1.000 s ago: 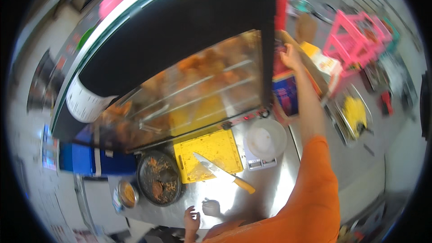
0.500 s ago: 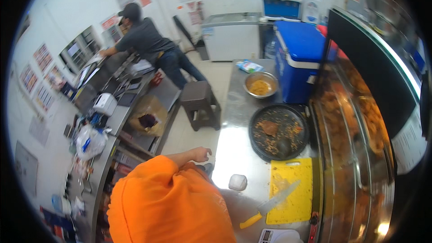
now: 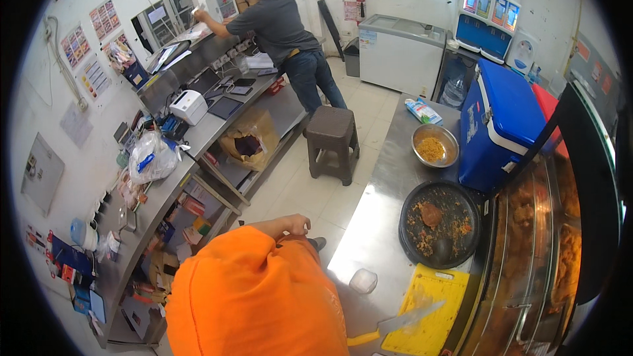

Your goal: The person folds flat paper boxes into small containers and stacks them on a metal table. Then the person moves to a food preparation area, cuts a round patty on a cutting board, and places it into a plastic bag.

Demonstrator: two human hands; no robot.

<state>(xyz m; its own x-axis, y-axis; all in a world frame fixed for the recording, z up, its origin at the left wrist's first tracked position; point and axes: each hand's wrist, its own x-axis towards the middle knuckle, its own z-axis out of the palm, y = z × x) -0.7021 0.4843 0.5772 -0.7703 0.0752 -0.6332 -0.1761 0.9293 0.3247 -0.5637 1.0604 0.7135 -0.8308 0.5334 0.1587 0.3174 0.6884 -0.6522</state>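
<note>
So we've got just one of the hands in the shot: the left hand (image 3: 295, 224), out in front of the orange sleeve (image 3: 231, 273), off the counter's (image 3: 382, 231) edge. Its fingers are loosely bent, and we can't see anything in it. Right hand's out of view, so we can't tell what it's up to.

Nearest stuff on the counter is a small see-through lump (image 3: 364, 281), beside the yellow cutting board (image 3: 428, 288). A knife (image 3: 399, 322) lies across that board, yellow handle poking past the edge. Farther up we spot a wide black bowl (image 3: 469, 207) with crumbs and a brown chunk, then a metal bowl (image 3: 452, 148) near the blue cooler (image 3: 504, 122).
</note>
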